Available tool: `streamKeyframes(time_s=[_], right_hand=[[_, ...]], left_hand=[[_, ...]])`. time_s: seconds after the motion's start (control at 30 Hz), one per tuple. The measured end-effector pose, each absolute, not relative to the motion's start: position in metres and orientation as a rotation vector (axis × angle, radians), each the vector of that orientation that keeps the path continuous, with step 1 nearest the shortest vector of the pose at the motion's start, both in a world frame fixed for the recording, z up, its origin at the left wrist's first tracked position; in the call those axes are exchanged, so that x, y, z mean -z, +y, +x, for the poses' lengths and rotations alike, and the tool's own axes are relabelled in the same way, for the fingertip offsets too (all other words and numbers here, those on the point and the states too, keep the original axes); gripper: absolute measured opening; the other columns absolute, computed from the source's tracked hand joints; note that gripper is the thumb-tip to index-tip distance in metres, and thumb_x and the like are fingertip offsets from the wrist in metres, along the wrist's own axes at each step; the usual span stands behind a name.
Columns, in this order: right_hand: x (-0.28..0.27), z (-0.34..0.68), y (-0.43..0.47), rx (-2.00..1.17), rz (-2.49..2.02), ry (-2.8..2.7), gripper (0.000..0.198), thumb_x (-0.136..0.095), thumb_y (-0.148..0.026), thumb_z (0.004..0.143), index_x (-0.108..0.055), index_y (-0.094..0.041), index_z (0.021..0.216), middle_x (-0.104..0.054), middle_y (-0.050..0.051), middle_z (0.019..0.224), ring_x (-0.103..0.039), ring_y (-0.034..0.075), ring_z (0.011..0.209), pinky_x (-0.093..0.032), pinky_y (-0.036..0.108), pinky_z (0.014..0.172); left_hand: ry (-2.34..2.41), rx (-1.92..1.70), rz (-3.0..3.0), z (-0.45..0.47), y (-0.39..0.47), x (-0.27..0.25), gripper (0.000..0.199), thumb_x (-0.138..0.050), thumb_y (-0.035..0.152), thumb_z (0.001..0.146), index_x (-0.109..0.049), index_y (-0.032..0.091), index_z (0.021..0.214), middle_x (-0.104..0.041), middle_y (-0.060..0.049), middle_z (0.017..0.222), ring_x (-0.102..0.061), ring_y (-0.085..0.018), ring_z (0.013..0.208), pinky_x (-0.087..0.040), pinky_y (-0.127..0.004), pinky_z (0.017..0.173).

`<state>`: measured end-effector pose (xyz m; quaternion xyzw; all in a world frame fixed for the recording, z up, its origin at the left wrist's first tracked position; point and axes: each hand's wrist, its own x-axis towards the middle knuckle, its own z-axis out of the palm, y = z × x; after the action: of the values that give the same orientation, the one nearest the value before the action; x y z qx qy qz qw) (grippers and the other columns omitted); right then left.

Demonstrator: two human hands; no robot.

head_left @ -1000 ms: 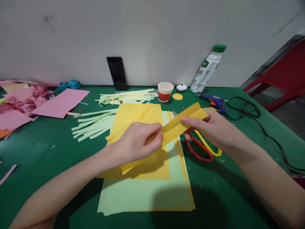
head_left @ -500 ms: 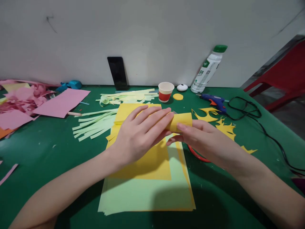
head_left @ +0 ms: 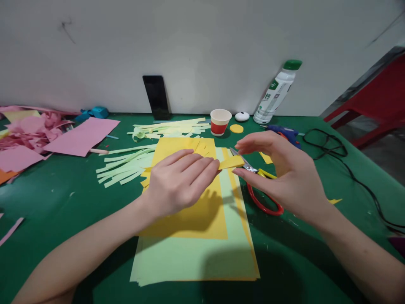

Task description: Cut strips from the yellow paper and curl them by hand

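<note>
My left hand (head_left: 182, 179) is wrapped round a fringed yellow paper strip (head_left: 232, 162); its plain end sticks out to the right and cut fringe shows above my fingers. My right hand (head_left: 281, 173) is beside that end, thumb and fingers apart, apparently not touching it. Below both hands lie a yellow sheet (head_left: 196, 219) and a stack of pale green sheets (head_left: 190, 257) with orange-yellow edges showing. Scissors with red and yellow handles (head_left: 264, 204) rest on the table, partly hidden behind my right hand.
Pale green fringed strips (head_left: 126, 164) lie left of the stack, pink paper (head_left: 84, 137) farther left. At the back are a phone (head_left: 156, 99), paper cup (head_left: 220, 122), yellow disc (head_left: 236, 128), white case (head_left: 242, 116) and leaning bottle (head_left: 275, 93). A blue glue gun (head_left: 292, 135) trails its black cord rightward.
My right hand has let go of the yellow paper and opened beside it. The left fingers have curled round the paper, which looks flatter at its exposed end. More of the scissors shows.
</note>
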<state>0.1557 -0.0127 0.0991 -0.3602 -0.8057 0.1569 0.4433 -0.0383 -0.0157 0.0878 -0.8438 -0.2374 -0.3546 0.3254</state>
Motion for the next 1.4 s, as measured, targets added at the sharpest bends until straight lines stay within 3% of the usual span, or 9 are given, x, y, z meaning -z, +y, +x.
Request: streamKeyframes(time_s=[0.17, 0.47, 0.7, 0.83, 1.0, 1.13, 1.4], right_hand=[[-0.103, 0.157, -0.013, -0.096, -0.732, -2.257, 0.006, -0.057, -0.017, 0.078, -0.062, -0.018, 0.082, -0.065, 0.006, 0.086, -0.058, 0.017, 0.083, -0.048, 0.031, 0.074], [-0.111, 0.163, -0.014, -0.059, -0.613, -2.413, 0.009, -0.053, -0.015, 0.081, -0.06, -0.02, 0.08, -0.066, 0.004, 0.076, -0.057, 0.016, 0.075, -0.046, 0.035, 0.074], [-0.115, 0.175, -0.005, -0.001, -0.781, -2.356, 0.008, -0.052, -0.017, 0.081, -0.055, -0.021, 0.075, -0.063, 0.004, 0.074, -0.056, 0.019, 0.074, -0.044, 0.034, 0.069], [-0.117, 0.181, -0.002, -0.207, -1.031, -2.257, 0.009, -0.047, -0.023, 0.084, -0.052, -0.022, 0.077, -0.06, 0.004, 0.078, -0.055, 0.018, 0.074, -0.042, 0.031, 0.066], [-0.115, 0.17, -0.009, -0.67, -0.939, -2.441, 0.01, -0.05, -0.028, 0.083, -0.057, -0.022, 0.083, -0.063, 0.001, 0.082, -0.056, 0.015, 0.073, -0.041, 0.028, 0.066], [-0.115, 0.165, -0.015, -0.849, -0.928, -2.464, 0.023, -0.043, -0.029, 0.086, -0.059, -0.02, 0.072, -0.061, 0.0, 0.067, -0.052, 0.012, 0.06, -0.038, 0.027, 0.058], [-0.12, 0.18, -0.002, -1.068, -1.116, -2.23, 0.026, -0.055, -0.037, 0.078, -0.061, -0.02, 0.06, -0.061, 0.001, 0.061, -0.052, 0.014, 0.058, -0.037, 0.027, 0.054]], left_hand=[[-0.541, 0.828, -2.227, -0.037, -0.02, -0.089, 0.006, -0.059, 0.013, 0.076, -0.062, 0.008, 0.078, -0.068, -0.005, 0.069, -0.063, -0.015, 0.064, -0.051, -0.025, 0.059], [-0.88, 0.901, -2.586, -0.03, -0.029, -0.091, 0.028, -0.042, 0.022, 0.088, -0.058, 0.016, 0.067, -0.062, 0.0, 0.054, -0.057, -0.009, 0.052, -0.042, -0.018, 0.05], [-1.072, 0.974, -2.755, -0.033, -0.032, -0.1, 0.023, -0.047, 0.021, 0.085, -0.062, 0.014, 0.07, -0.061, 0.002, 0.052, -0.053, -0.007, 0.046, -0.035, -0.018, 0.044], [-1.152, 1.073, -2.852, -0.033, -0.034, -0.103, 0.023, -0.049, 0.02, 0.084, -0.064, 0.014, 0.067, -0.064, 0.001, 0.056, -0.055, -0.007, 0.047, -0.036, -0.018, 0.044], [-1.223, 1.131, -2.986, -0.032, -0.033, -0.103, 0.024, -0.051, 0.023, 0.084, -0.067, 0.015, 0.069, -0.066, 0.0, 0.059, -0.055, -0.007, 0.047, -0.037, -0.018, 0.044], [-1.431, 1.109, -3.179, -0.033, -0.03, -0.104, 0.026, -0.051, 0.03, 0.083, -0.069, 0.017, 0.071, -0.067, 0.0, 0.061, -0.053, -0.007, 0.047, -0.039, -0.017, 0.044], [-1.842, 0.956, -3.364, -0.037, -0.017, -0.113, 0.023, -0.056, 0.032, 0.078, -0.072, 0.017, 0.071, -0.065, 0.0, 0.056, -0.045, -0.007, 0.044, -0.032, -0.016, 0.037]])
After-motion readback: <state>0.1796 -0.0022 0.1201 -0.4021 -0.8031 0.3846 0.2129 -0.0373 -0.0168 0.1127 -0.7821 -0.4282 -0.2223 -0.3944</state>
